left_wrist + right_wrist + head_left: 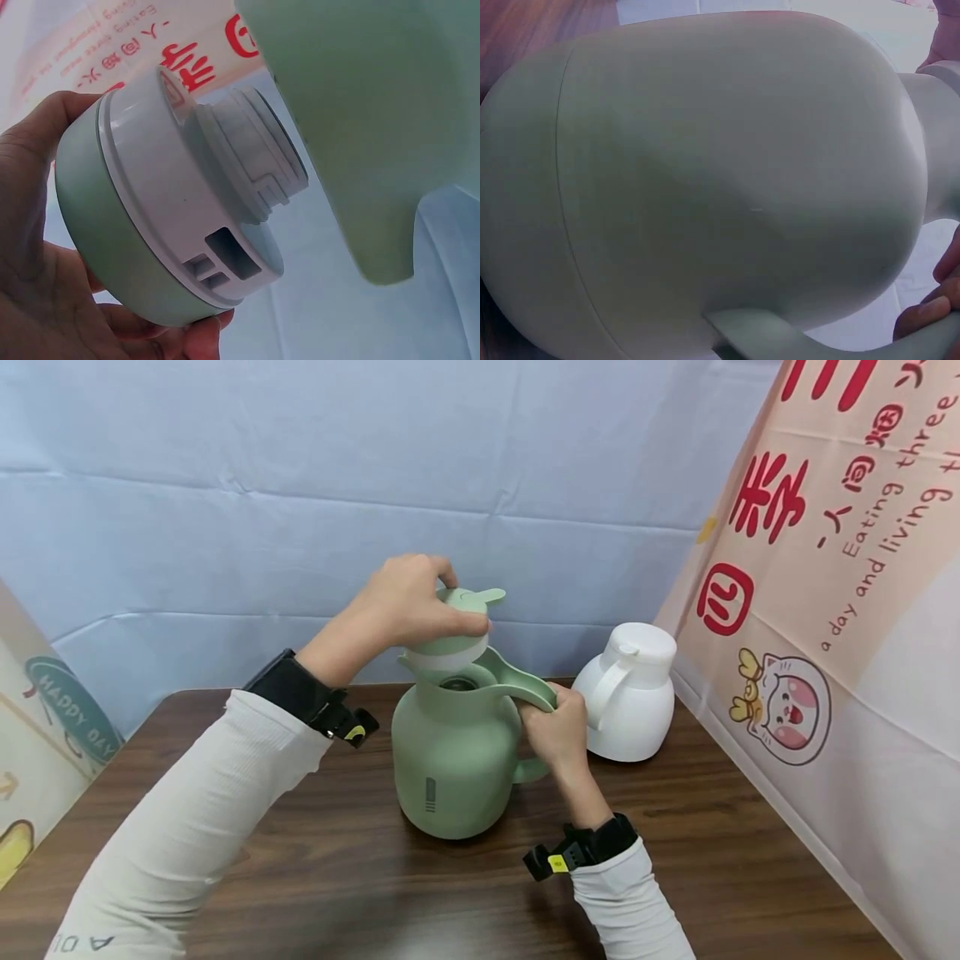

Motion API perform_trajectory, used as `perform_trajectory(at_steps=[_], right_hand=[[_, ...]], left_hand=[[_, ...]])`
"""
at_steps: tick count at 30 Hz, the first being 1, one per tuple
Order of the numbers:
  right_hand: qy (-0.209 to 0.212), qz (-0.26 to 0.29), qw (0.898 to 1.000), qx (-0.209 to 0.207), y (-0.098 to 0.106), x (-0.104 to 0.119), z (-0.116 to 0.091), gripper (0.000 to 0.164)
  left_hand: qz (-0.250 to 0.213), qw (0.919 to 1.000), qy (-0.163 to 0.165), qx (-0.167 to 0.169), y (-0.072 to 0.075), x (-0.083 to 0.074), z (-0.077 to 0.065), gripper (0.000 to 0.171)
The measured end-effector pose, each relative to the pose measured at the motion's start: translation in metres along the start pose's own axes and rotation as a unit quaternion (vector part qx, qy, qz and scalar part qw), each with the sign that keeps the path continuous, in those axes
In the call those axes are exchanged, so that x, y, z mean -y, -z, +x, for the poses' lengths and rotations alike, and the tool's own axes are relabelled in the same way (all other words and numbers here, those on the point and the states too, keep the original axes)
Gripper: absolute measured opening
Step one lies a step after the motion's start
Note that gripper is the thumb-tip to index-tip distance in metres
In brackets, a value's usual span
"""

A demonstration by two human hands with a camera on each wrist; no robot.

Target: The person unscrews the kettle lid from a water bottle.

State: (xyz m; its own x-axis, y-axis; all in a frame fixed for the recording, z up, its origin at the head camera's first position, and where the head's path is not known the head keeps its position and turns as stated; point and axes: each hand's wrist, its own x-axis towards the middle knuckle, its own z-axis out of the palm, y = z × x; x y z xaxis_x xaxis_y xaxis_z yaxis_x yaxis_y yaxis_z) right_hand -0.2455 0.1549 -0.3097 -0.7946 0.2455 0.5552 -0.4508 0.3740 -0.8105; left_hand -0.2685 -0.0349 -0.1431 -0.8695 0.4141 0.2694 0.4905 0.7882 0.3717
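Note:
A green thermos jug (457,760) stands upright on the wooden table, its mouth uncovered. Just above that mouth, my left hand (408,602) grips the green and white lid (450,647) by its sides. In the left wrist view the lid (142,187) shows a white threaded plug (251,150) on its underside, apart from the jug's green rim and spout (375,135). My right hand (558,727) holds the jug's handle (532,770) near its top, fingers curled round it. The jug's body (727,172) fills most of the right wrist view.
A smaller white jug (633,693) with its lid on stands to the right, close behind my right hand. Pale blue cloth (300,485) hangs behind the table (322,877). A printed cloth (795,610) borders the right side.

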Motion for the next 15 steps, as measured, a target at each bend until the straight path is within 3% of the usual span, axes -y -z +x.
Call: perform_trajectory(at_steps=[8, 15], right_hand=[[0.006, 0.003, 1.0, 0.004, 0.001, -0.001, -0.001, 0.041], [0.0, -0.001, 1.0, 0.01, 0.003, -0.001, 0.0, 0.044]], left_hand=[[0.006, 0.9994, -0.019, -0.027, 0.004, 0.005, -0.008, 0.056], [-0.009, 0.9994, -0.002, -0.034, 0.01, 0.013, -0.019, 0.054]])
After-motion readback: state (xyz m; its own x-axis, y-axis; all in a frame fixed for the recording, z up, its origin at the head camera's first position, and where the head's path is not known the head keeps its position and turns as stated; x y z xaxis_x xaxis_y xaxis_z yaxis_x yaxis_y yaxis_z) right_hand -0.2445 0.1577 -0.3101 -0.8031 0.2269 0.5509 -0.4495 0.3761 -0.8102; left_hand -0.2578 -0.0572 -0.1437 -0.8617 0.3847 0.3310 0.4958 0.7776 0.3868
